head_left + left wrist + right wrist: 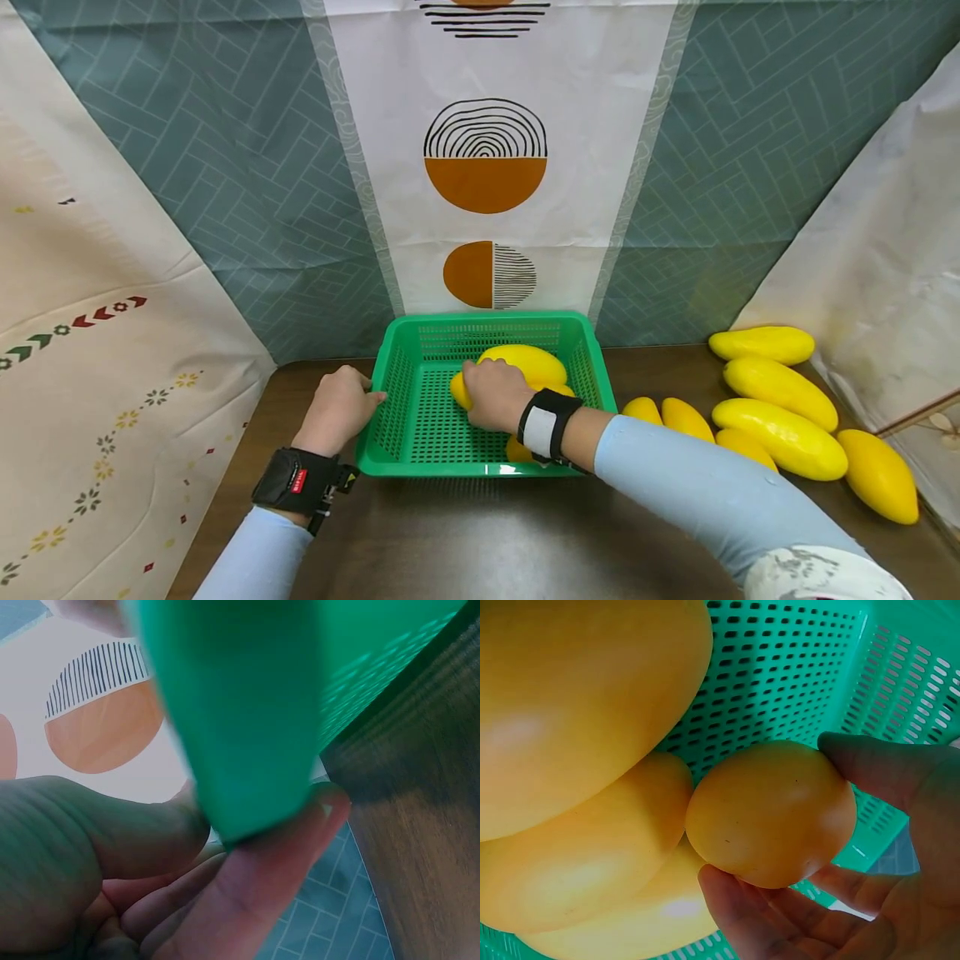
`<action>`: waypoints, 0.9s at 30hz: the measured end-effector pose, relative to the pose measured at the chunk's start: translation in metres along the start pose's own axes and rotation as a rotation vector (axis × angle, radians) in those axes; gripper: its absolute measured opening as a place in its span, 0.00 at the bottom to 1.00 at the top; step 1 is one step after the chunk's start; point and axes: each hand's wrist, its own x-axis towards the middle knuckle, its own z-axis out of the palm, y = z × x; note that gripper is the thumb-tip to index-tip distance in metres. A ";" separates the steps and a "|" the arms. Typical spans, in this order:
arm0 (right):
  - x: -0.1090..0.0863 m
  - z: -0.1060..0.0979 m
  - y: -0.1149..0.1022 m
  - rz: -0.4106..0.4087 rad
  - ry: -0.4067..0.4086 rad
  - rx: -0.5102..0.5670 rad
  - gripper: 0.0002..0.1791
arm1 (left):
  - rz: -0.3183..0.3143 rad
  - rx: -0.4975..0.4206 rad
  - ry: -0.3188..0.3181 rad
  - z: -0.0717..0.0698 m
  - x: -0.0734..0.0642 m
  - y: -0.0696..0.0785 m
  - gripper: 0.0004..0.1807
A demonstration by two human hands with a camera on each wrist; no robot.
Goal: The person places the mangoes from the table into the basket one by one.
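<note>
A green plastic basket (487,318) with slotted sides stands on the table near the back cloth. My left hand (345,406) pinches its left rim, thumb on one side and fingers on the other, as the left wrist view shows close up. Inside the basket, my right hand (495,396) grips a yellow mango (771,814) between thumb and fingertips. Beside that mango lie a larger, long yellow fruit (528,362) and more mangoes (592,859), partly hidden by the right hand and wrist in the head view. The basket's left part shows its bare perforated floor.
On the dark wooden table (465,542), to the right, lie several long yellow fruits (780,392) and several mangoes (881,475), some partly behind the right forearm. Patterned cloth (487,275) rises behind the basket, with pale cloth at both sides.
</note>
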 end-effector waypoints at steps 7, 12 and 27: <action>0.000 0.002 -0.005 -0.026 -0.038 0.014 0.21 | -0.003 -0.009 -0.003 0.002 -0.001 -0.002 0.22; -0.001 0.002 -0.004 -0.057 -0.084 0.013 0.26 | -0.003 -0.024 -0.002 0.002 -0.001 -0.003 0.23; 0.000 0.011 0.000 -0.125 -0.179 -0.023 0.34 | -0.001 -0.028 -0.005 0.001 0.000 -0.002 0.23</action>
